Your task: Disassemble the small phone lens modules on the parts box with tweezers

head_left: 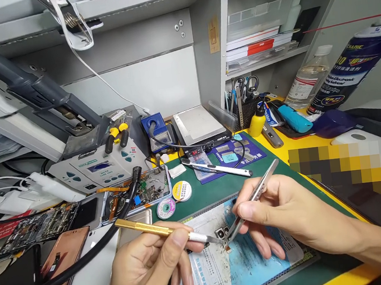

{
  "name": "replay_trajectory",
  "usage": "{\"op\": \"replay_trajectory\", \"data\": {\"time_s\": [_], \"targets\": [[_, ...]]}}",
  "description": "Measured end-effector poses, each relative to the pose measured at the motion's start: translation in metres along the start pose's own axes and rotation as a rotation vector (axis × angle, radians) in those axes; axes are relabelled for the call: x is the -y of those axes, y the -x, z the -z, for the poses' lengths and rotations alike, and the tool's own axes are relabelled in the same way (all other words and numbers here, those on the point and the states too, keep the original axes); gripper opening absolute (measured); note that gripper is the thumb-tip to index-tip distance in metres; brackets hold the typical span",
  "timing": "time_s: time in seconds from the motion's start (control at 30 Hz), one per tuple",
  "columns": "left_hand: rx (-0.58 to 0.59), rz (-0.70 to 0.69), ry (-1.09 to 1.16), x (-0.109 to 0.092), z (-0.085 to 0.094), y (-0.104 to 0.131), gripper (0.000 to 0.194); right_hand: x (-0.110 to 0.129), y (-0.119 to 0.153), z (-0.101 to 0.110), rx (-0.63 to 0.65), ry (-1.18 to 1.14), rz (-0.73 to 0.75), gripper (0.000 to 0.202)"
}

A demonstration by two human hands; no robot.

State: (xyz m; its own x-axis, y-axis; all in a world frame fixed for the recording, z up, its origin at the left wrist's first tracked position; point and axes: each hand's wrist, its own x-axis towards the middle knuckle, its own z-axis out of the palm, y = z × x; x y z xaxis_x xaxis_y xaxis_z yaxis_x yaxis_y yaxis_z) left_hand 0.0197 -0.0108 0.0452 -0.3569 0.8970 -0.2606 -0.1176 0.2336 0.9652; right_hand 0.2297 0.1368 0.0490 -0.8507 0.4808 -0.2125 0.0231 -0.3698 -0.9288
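Workbench: yellow tabletop [280, 135] with a green mat [200, 191] over its middle, below a grey shelf [267, 64].
Work pad: a blue-and-white printed sheet [251, 267] lies on the green mat, under both hands.
Camera part: a small piece with dark round lenses [222, 233] is over the printed sheet, between the two tool tips; whether it rests on the sheet is hard to tell.
Left hand: this hand [155, 264] pinches a gold-and-white knife [148, 227] between thumb and fingers, the blade pointing right to the camera part's lower edge.
Right hand: this hand [269, 211] pinches metal tweezers [259, 187], tilted with the tips down at the part's right side; I cannot tell whether the tips grip it.
Behind the hands: a white pen [220, 167] lies aslant, and a pink-labelled reel [166, 207] is beside a yellow-and-white one [181, 190].
Left side: a black hose [96, 250] curves past an opened device [147, 188]; pliers [118, 134] sit on a grey machine [78, 174].
Right side: a spray can [349, 71] stands beside a clear bottle [306, 80].
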Motion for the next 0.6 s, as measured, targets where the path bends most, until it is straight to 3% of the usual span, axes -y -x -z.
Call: {"op": "replay_trajectory", "data": {"time_s": [0.23, 0.5, 0.6], "targets": [[0.020, 0.012, -0.073, 0.004, 0.001, 0.001, 0.047, 0.004, -0.004, -0.005, 0.007, 0.011, -0.039, 0.025], [0.117, 0.041, -0.091, -0.001, -0.005, 0.002, 0.050, 0.002, -0.002, -0.006, 0.104, -0.044, -0.056, 0.031], [0.085, 0.065, -0.088, -0.005, -0.011, 0.004, 0.054, 0.004, -0.002, -0.007, 0.126, -0.059, -0.060, 0.035]]}}
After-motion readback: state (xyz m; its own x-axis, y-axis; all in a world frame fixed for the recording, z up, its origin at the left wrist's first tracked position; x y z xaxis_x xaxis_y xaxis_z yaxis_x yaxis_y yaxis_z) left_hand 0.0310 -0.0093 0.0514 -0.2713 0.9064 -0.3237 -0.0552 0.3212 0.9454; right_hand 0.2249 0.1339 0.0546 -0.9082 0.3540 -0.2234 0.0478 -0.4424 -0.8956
